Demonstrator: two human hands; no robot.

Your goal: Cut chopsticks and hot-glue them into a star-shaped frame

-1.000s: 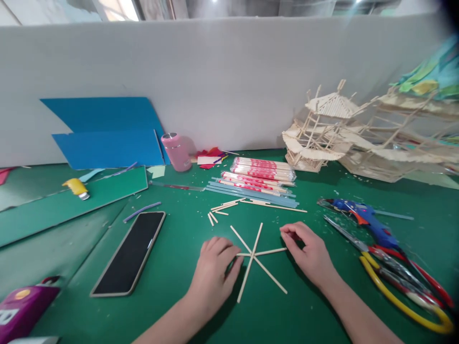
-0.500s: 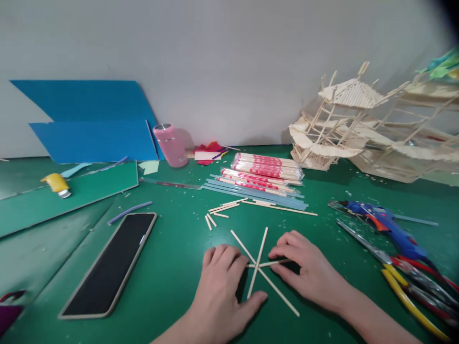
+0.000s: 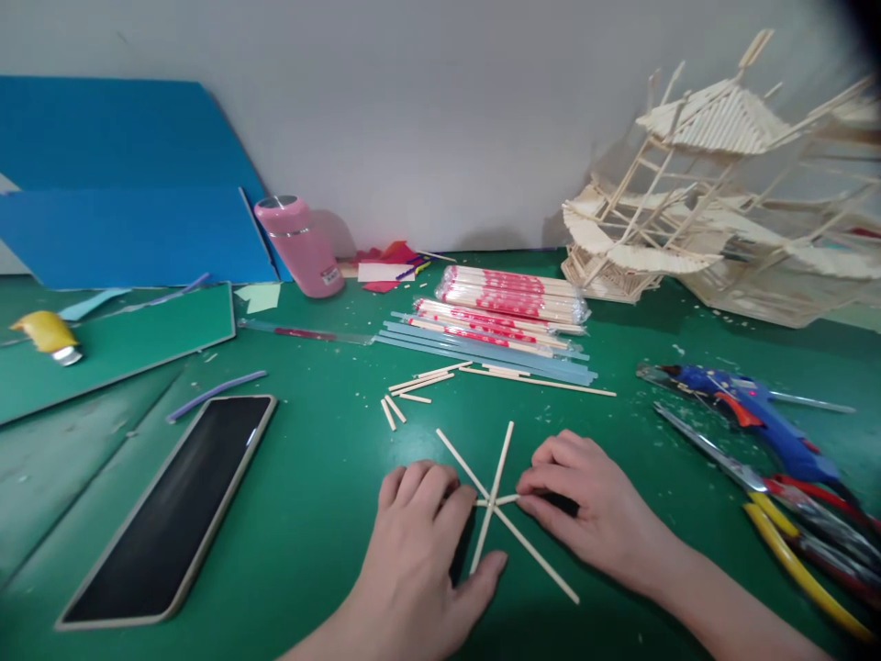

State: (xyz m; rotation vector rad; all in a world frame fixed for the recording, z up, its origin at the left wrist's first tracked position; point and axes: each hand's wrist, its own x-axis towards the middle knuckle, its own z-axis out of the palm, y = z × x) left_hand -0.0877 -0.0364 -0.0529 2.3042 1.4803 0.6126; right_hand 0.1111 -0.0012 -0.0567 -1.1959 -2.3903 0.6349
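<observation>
Several thin wooden sticks cross at one centre and form a flat six-armed star [image 3: 533,551] on the green table. My right hand [image 3: 592,505] lies at its right side, thumb and index finger pinched on the end of the right-hand stick [image 3: 507,499]. On the other side rests my left hand [image 3: 419,542], fingers bent and thumb spread away from them. Its index finger covers the left end of the star, and the thumb tip is close to the lower arm. Short cut sticks [image 3: 419,378] lie just beyond the star.
Behind are wrapped stick bundles [image 3: 509,294], pale blue glue sticks [image 3: 482,353] and a pink bottle [image 3: 303,248]. At right lie a blue glue gun [image 3: 763,413], pliers [image 3: 791,542] and a wooden stick model [image 3: 661,220]. A phone [image 3: 172,505] lies at left, near a yellow cutter [image 3: 48,335].
My right thumb and index finger have closed together on the right-hand stick's end. The left hand keeps its pose beside the star. The camera view has shifted slightly.
</observation>
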